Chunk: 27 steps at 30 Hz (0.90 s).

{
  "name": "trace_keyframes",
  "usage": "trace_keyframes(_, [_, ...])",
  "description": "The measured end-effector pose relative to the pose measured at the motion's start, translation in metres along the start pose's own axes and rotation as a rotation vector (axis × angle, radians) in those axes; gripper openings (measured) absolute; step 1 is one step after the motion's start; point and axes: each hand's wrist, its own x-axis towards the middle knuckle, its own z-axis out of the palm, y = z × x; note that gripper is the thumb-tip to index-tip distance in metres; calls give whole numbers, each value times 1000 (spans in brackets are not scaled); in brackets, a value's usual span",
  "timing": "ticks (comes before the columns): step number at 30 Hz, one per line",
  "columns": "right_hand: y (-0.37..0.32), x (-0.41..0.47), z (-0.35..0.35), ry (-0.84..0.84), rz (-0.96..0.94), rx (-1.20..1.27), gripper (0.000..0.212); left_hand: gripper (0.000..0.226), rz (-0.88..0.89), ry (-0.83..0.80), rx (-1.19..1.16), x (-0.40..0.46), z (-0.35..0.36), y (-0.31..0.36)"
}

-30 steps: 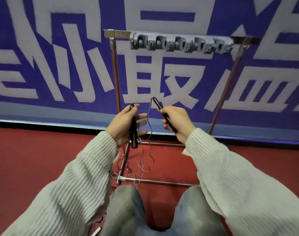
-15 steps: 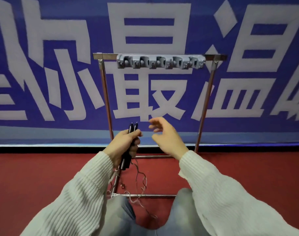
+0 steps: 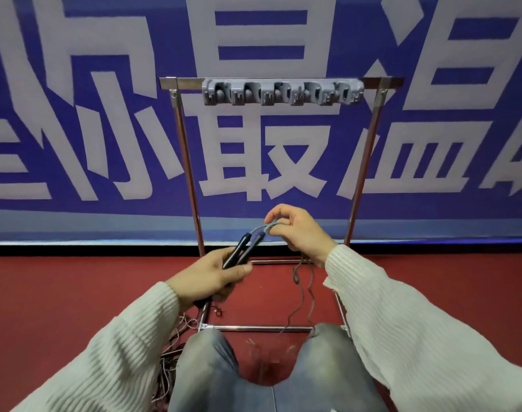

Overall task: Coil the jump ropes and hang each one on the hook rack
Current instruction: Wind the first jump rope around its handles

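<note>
Black handles (image 3: 242,250) of the jump rope sit side by side in the left hand (image 3: 212,276), whose fingers are curled round their lower ends, so the bottoms of both handles are hidden in the fist. Their long axis runs diagonally, tips pointing up and to the right toward the right hand (image 3: 298,233). That hand has thumb and fingertips pinching the thin cord (image 3: 302,288) right where it leaves the handle tips; the cord is so skinny and blurred there that it's hard to tell how many strands are in the pinch. From the right hand the cord drops down in wavy lines past the wrist and toward the knees (image 3: 322,352), and its lower part gets lost against the red floor (image 3: 60,307). More cord lies in a tangled pile (image 3: 172,346) on the floor beside the left sleeve (image 3: 111,358), partly covered by that sleeve and the leg, so you can't say if it's the same rope or others. Behind the hands stands a metal frame (image 3: 188,162) with a grey hook rack (image 3: 282,92) mounted on its top bar, hooks facing the person; the hooks are a bit smeared. The frame's right foot is hidden behind the right sleeve (image 3: 417,337). Behind everything is a blue banner (image 3: 105,114) with big white characters, cut off at every edge.
</note>
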Motion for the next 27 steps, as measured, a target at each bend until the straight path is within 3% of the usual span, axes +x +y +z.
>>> trace_keyframes(2, [2,-3,4,-52,-23,-10,4,22,53,19,-246,-3,-3,2])
trace_keyframes(4, [3,-9,11,-46,-61,42,12,29,97,39,-321,-4,-5,10])
trace_keyframes(6, [-3,-14,17,-48,-38,185,20,25,90,84,-176,-4,-6,17])
trace_keyframes(9, [-13,-18,23,-58,102,260,49,12,99,163,184,-1,-9,24])
trace_keyframes(11, [-15,-19,31,-1,115,204,44,16,122,164,370,2,-12,26])
trace_keyframes(15, [-14,-20,47,44,79,207,22,23,152,151,376,5,-5,29])
trace_keyframes(27, [-18,-20,44,120,40,360,27,18,162,110,467,8,-7,28])
